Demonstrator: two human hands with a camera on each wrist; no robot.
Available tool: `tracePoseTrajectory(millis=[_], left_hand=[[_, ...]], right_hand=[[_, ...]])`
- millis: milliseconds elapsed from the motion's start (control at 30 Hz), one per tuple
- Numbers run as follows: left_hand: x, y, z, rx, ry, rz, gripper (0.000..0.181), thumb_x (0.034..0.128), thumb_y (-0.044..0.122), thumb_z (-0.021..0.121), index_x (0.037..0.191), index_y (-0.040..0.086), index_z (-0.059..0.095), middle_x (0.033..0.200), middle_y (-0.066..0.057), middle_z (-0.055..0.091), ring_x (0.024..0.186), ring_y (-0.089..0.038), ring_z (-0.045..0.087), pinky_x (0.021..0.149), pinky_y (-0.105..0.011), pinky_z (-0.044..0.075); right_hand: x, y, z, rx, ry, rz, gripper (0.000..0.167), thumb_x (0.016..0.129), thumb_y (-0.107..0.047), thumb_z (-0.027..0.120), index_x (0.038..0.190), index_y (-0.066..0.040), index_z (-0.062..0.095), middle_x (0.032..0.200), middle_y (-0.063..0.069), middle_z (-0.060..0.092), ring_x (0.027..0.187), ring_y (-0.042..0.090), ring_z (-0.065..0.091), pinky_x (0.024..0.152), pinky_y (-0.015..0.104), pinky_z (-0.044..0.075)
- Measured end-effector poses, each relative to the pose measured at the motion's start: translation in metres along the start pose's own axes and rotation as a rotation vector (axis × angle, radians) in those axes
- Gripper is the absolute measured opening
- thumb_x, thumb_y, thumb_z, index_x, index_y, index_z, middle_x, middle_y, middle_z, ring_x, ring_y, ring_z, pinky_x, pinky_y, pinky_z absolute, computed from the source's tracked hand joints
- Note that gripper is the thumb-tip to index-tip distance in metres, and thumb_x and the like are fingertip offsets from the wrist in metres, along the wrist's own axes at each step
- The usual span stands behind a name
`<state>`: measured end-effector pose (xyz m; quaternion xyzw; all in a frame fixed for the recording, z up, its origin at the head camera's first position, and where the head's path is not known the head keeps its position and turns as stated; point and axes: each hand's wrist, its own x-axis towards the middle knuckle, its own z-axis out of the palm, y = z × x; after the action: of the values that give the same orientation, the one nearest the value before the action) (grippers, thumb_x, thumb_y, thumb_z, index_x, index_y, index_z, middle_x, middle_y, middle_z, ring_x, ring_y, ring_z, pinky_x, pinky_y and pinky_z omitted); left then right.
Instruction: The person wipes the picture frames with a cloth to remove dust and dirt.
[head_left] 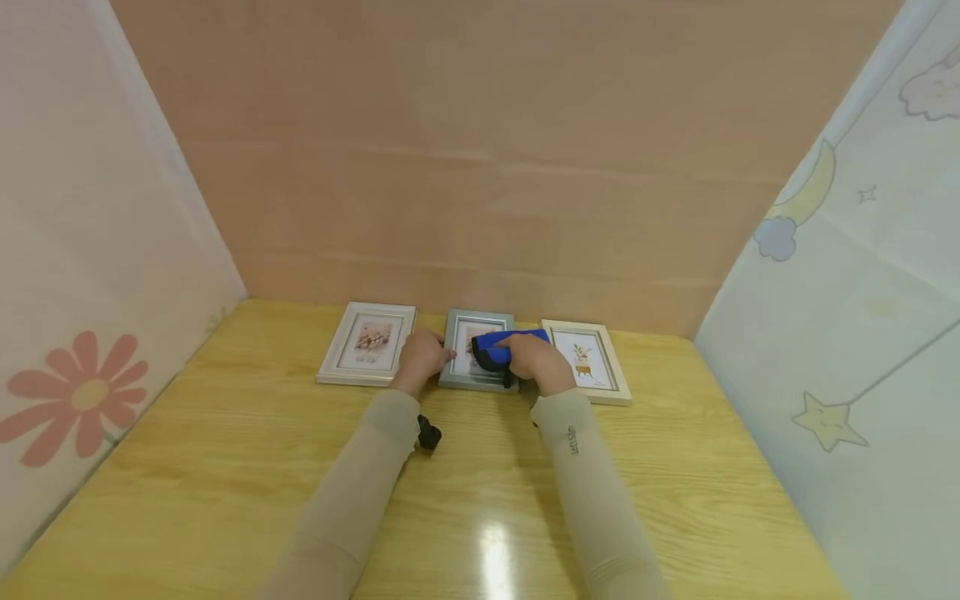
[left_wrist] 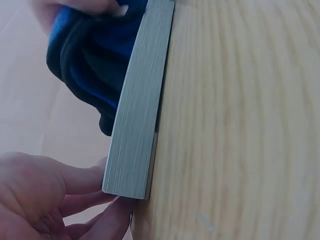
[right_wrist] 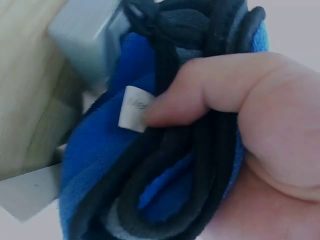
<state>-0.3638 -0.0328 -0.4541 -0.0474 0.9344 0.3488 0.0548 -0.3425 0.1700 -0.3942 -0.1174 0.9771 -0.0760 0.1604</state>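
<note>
A grey-blue picture frame (head_left: 463, 371) lies face up in the middle of a row on the wooden table. My left hand (head_left: 422, 360) pinches this frame at its left side. In the left wrist view, the thumb and fingers of that hand (left_wrist: 45, 200) meet around one corner of the frame (left_wrist: 137, 110). My right hand (head_left: 542, 364) grips a folded blue cloth (head_left: 495, 343) with black edging over the frame's picture, partly hiding it. In the right wrist view, the right thumb (right_wrist: 185, 92) presses on the cloth (right_wrist: 95, 155) beside a white label (right_wrist: 134, 107).
A white picture frame (head_left: 371, 343) lies to the left, and a cream one (head_left: 588, 362) to the right. Behind the row rises a brown backdrop (head_left: 480, 167). Printed panels stand at the left (head_left: 90, 233) and right (head_left: 862, 292) of the table (head_left: 450, 492).
</note>
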Motion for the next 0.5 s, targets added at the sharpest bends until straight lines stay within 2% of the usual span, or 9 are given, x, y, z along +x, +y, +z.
tracePoseTrajectory(millis=[233, 500], left_hand=[[0.000, 0.001, 0.003, -0.038, 0.016, -0.007, 0.040, 0.1017, 0.027, 0.078, 0.135, 0.006, 0.077, 0.139, -0.014, 0.076, 0.124, -0.032, 0.074, 0.103, -0.046, 0.062], [0.001, -0.002, 0.004, -0.058, 0.053, 0.004, 0.039, 0.1000, 0.026, 0.080, 0.133, 0.007, 0.078, 0.138, -0.014, 0.077, 0.125, -0.035, 0.074, 0.104, -0.047, 0.062]], right_hand=[[0.025, 0.016, -0.005, -0.019, 0.016, -0.015, 0.062, 0.109, 0.003, 0.045, 0.165, -0.023, 0.050, 0.172, 0.014, 0.048, 0.160, 0.037, 0.045, 0.129, 0.055, 0.043], [0.045, 0.021, -0.005, -0.017, 0.066, -0.036, 0.062, 0.108, 0.003, 0.047, 0.166, -0.019, 0.048, 0.174, 0.015, 0.044, 0.162, 0.041, 0.041, 0.132, 0.057, 0.036]])
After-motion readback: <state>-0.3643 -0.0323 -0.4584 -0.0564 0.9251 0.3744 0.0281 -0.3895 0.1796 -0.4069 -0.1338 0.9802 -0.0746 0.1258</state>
